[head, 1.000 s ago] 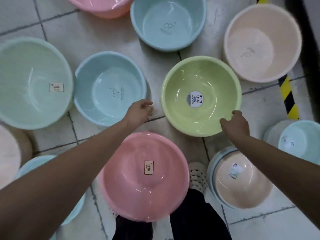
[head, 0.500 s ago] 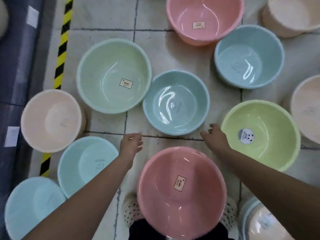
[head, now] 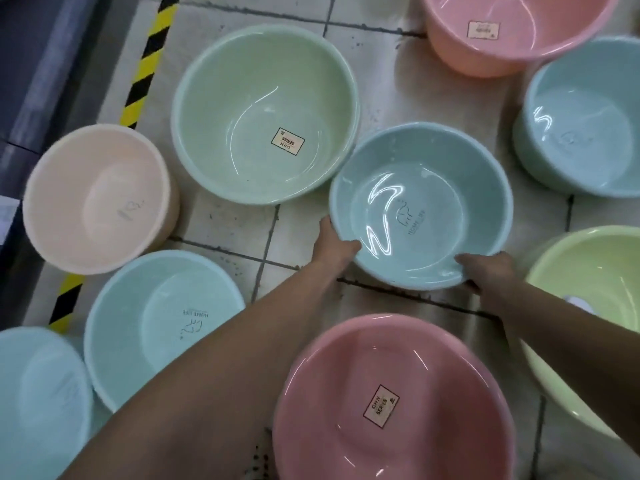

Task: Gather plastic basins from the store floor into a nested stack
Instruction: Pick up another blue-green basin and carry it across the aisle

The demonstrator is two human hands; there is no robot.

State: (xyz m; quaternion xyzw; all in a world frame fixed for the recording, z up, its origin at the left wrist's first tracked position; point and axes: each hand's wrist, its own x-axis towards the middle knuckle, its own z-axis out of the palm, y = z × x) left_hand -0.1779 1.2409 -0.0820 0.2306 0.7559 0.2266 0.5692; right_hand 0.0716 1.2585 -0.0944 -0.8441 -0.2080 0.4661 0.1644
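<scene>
A blue basin (head: 420, 206) sits in the middle of the tiled floor. My left hand (head: 334, 245) grips its near-left rim and my right hand (head: 485, 271) grips its near-right rim. Just below it, close to me, lies a pink basin (head: 391, 400) with a label inside. A large pale green basin (head: 265, 112) touches the blue one at the upper left. A yellow-green basin (head: 588, 306) lies to the right, partly hidden behind my right forearm.
More basins ring the spot: a peach one (head: 98, 199) at left, two light blue ones (head: 156, 327) at lower left, a pink one (head: 519, 26) and a blue one (head: 581, 116) at upper right. A yellow-black striped line (head: 149, 60) and a dark ledge run along the left.
Both hands have reached forward and closed on the rim of the middle blue basin. The view has swung from the yellow-green basin toward the left.
</scene>
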